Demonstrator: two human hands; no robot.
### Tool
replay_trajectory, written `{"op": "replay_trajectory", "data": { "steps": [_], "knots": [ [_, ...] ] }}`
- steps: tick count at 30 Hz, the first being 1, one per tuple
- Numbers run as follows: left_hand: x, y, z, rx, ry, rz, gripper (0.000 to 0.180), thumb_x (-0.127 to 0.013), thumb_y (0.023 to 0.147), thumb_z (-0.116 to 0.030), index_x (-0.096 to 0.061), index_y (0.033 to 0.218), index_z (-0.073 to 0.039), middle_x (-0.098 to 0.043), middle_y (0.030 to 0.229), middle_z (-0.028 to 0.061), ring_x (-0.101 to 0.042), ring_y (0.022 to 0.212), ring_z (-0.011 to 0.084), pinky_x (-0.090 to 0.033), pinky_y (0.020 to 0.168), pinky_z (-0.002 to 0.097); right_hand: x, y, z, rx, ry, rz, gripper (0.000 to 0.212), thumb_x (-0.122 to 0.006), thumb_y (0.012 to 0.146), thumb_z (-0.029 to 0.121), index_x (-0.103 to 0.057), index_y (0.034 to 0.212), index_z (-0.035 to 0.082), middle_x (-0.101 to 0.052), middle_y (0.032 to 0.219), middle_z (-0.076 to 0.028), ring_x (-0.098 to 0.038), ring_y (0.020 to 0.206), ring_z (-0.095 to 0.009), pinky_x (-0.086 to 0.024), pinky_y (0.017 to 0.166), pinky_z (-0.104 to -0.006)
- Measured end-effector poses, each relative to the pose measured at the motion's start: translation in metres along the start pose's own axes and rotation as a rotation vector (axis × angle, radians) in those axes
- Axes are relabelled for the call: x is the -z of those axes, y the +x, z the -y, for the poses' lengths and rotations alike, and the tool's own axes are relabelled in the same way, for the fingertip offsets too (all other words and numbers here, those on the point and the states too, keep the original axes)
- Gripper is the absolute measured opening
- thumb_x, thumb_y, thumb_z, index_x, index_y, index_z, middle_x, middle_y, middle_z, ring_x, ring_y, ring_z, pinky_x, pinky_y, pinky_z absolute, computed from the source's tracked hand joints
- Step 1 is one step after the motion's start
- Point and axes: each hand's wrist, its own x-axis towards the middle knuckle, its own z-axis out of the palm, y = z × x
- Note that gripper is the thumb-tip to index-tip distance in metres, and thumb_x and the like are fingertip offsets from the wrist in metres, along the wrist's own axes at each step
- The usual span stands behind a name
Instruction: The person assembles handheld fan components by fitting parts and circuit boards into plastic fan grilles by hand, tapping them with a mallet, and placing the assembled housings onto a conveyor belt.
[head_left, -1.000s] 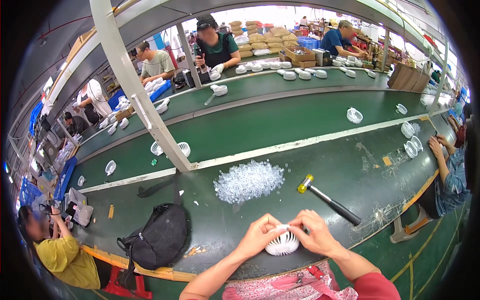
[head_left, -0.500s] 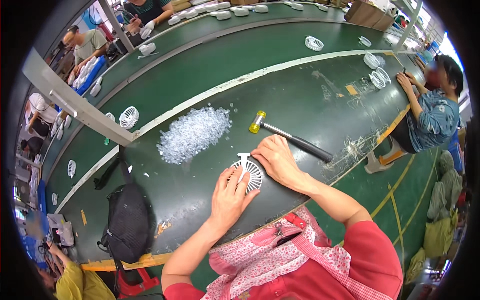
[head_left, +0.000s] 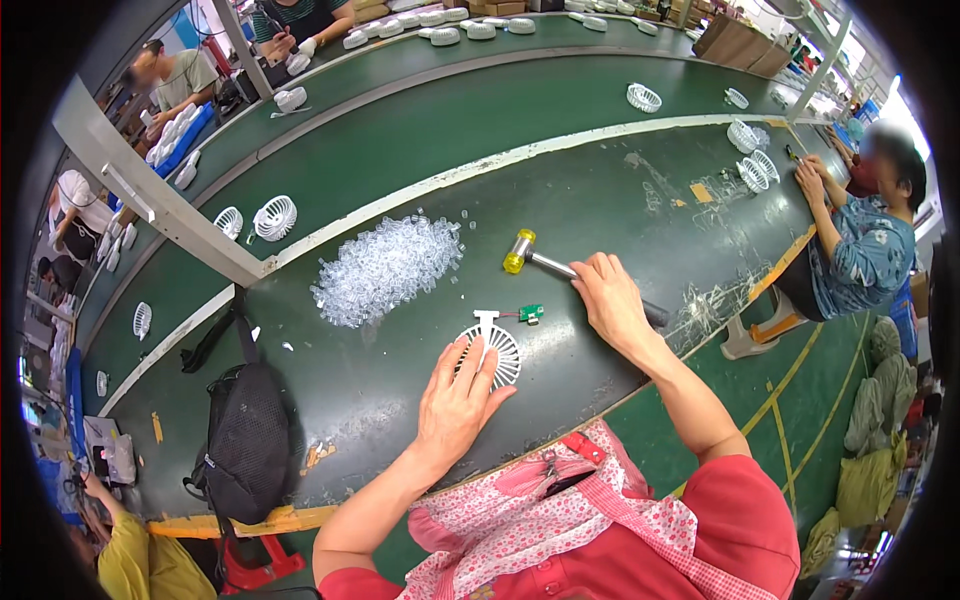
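A round white slotted fan cover (head_left: 508, 352) with a short T-shaped stem lies on the dark table in front of me. My left hand (head_left: 456, 395) holds it against the tabletop, fingers across its slots and thumb by its rim. Beside the stem sits a small green circuit board (head_left: 531, 314), joined by a thin reddish wire. My right hand (head_left: 612, 300) is closed over the black handle of a hammer (head_left: 546, 262) with yellow faces; the hand hides part of the handle.
A heap of small clear plastic pieces (head_left: 388, 270) lies beyond my left hand. At left is a black bag (head_left: 248, 445) near a metal post (head_left: 165, 200). More fan covers (head_left: 274, 217) rest on the green conveyor (head_left: 400, 150). A co-worker (head_left: 868, 235) sits at right.
My right hand has moved right from beside the fan cover onto the hammer handle, uncovering the green circuit board. The hammer has shifted slightly. My left hand stays on the fan cover.
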Motion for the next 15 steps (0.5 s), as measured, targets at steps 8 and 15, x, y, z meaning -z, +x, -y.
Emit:
{"op": "replay_trajectory", "data": {
  "steps": [8,15],
  "knots": [
    [0.001,0.000,0.004,-0.016,0.027,0.009,0.052,-0.077,0.078,-0.032,-0.062,0.117,-0.001,-0.059,0.124,0.0158,-0.054,0.117,0.0335,-0.047,0.100,0.0440,0.041,-0.019,0.052,0.206,0.422,-0.219,0.032,-0.063,0.089,0.004,-0.061,0.121,0.003,-0.056,0.080,-0.014,-0.057,0.065,-0.032,-0.047,0.058,-0.0402],
    [0.005,0.010,0.021,0.096,-0.300,-0.201,0.032,-0.074,0.080,-0.007,-0.066,0.111,-0.003,-0.069,0.104,0.0106,-0.067,0.095,0.0267,-0.055,0.078,0.0354,0.028,-0.009,0.023,-0.021,0.137,0.046,0.027,-0.063,0.089,0.013,-0.062,0.115,0.003,-0.061,0.097,-0.016,-0.061,0.085,-0.037,-0.050,0.071,-0.0433]
  ]
}}
